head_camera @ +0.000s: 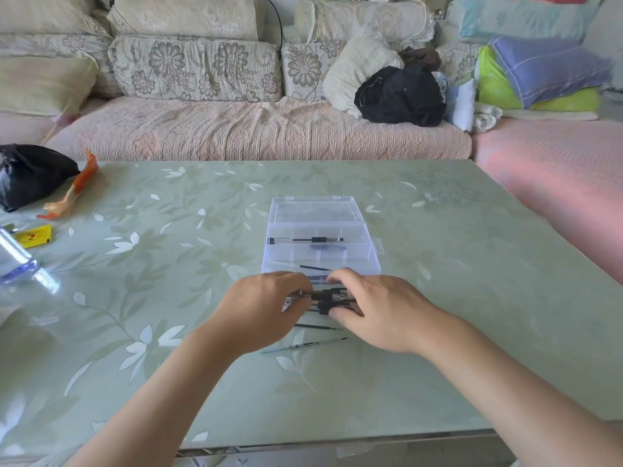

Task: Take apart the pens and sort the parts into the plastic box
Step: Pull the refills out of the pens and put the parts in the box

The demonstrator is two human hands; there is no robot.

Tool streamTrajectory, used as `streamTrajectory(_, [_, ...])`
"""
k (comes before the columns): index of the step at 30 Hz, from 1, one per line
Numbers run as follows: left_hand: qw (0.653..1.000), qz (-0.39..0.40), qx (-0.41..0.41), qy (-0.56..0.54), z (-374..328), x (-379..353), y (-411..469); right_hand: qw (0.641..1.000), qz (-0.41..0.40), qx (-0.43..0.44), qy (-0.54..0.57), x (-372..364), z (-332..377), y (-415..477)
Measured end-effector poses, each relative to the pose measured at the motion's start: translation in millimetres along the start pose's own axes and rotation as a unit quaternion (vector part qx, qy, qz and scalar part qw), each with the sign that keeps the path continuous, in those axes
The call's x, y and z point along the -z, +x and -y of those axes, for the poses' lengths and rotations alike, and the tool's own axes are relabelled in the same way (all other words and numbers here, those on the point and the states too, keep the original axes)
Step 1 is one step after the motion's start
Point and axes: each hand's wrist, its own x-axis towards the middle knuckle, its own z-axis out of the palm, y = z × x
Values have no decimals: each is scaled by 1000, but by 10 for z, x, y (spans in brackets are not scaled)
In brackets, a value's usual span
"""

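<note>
The left hand (266,308) and right hand (377,308) are each curled round one end of a bundle of pens (323,299), probably to square them up before pulling one apart. Just beyond the fingertips stands the open plastic box (367,230), holding a few parts. Two refills (318,327) lie on the table (472,298) under the wrists.

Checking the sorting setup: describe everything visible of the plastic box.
The plastic box is clear and rectangular, standing on the green floral table. Its hinged lid lies open behind it; a tab juts from the right side. Dividers split it into long compartments: the far one holds a pen part with a black collar, the next a thin black refill. The left hand and right hand, gripping pens, hide its near edge.
</note>
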Motion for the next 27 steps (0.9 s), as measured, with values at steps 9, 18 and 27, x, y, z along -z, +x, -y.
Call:
streamTrajectory(9, [998,29,55,-3,56,50,-3,995,21,-72,65,8,-443,-183])
streamTrajectory(18, [998,40,42,-17,-47,-7,-30,998,-7,-61,26,-48,-587,-221])
streamTrajectory(27, [999,30,24,-23,-85,-30,-41,998,-64,6,21,-44,-295,-123])
